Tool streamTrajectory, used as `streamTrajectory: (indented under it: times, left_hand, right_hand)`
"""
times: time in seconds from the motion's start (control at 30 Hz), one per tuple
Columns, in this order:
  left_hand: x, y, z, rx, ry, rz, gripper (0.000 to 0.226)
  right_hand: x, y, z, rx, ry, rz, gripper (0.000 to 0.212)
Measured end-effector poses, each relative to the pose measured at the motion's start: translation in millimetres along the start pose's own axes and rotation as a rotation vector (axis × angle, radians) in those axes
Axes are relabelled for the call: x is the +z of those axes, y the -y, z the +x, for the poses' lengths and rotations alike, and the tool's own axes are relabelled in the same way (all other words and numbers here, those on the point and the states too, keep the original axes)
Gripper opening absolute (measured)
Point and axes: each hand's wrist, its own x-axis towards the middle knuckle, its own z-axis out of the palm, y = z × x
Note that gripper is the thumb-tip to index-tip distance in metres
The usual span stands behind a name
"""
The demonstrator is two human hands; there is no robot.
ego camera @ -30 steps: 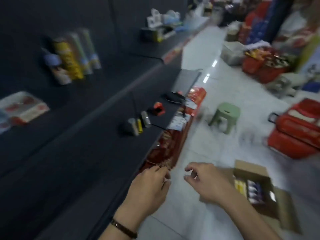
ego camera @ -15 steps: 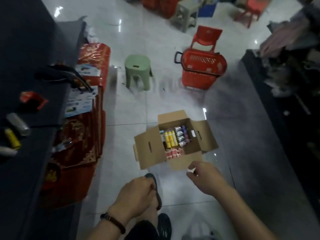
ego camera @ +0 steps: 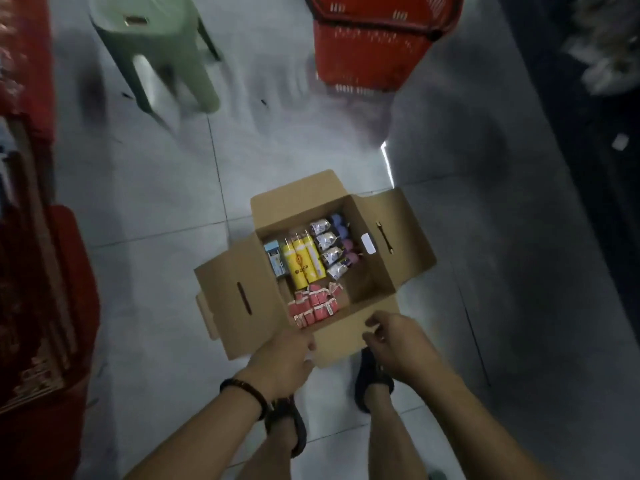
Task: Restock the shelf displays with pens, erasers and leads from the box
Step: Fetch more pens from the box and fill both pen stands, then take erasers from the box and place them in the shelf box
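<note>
I am looking down at the floor (ego camera: 156,202), where the open box (ego camera: 228,292) is sitting, judging this the fetching step, hovering my left hand (ego camera: 282,363) at its near flap, grip hidden so I cannot tell, needing next to pinch the red packs (ego camera: 315,306) inside, my right hand (ego camera: 398,344) hanging loosely curled, empty.

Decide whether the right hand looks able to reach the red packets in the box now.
Probably yes. The box has its flaps folded open, the red packets lie uncovered at its near end, and the right hand hovers over its near edge with nothing between them.
</note>
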Motion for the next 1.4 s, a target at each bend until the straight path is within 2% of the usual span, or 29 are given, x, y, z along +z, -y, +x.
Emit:
streamTrajectory:
  times: [0.13, 0.27, 0.33, 0.43, 0.5, 0.6, 0.67, 0.83, 1.13, 1.27, 1.4]
  left_hand:
    - [42, 54, 131, -0.071, 0.001, 0.004, 0.030]
    - [67, 61, 223, -0.046, -0.075, -0.019, 0.027]
    - [83, 68, 264, -0.038, -0.125, 0.047, 0.045]
    - [108, 80, 317, -0.078, -0.102, 0.162, 0.065]
    - [120, 89, 341, -0.103, -0.128, 0.215, 0.071]
    - [136, 100, 358, -0.111, -0.176, 0.300, 0.070]
    - [144, 105, 360, -0.087, -0.190, 0.351, 0.073]
    - [143, 114, 367, -0.097, -0.143, 0.370, 0.072]
    - [146, 123, 372, -0.078, -0.091, 0.470, 0.091]
    - [147, 126, 374, -0.084, -0.050, 0.406, 0.085]
    - [146, 130, 377, -0.007, -0.066, 0.311, 0.061]
  right_hand:
    - [51, -39, 125, -0.042, -0.005, -0.117, 0.023]
    - [91, -81, 226, -0.147, -0.054, -0.217, 0.016]
    - [109, -98, 258, -0.226, -0.143, -0.181, 0.008]
    - [135, -123, 286, -0.303, -0.233, -0.091, 0.023]
    - [146, -134, 292, -0.318, -0.259, -0.082, 0.024]
    - [156, -140, 295, -0.330, -0.317, -0.095, 0.025]
    - [158, -138, 296, -0.337, -0.320, -0.090, 0.017]
    - [160, -136, 299, -0.308, -0.317, -0.124, 0.015]
    - [159, -136, 300, -0.316, -0.298, -0.167, 0.012]
    - [159, -135, 300, -0.314, -0.302, -0.172, 0.011]
    - [159, -135, 299, -0.309, -0.287, -0.181, 0.011]
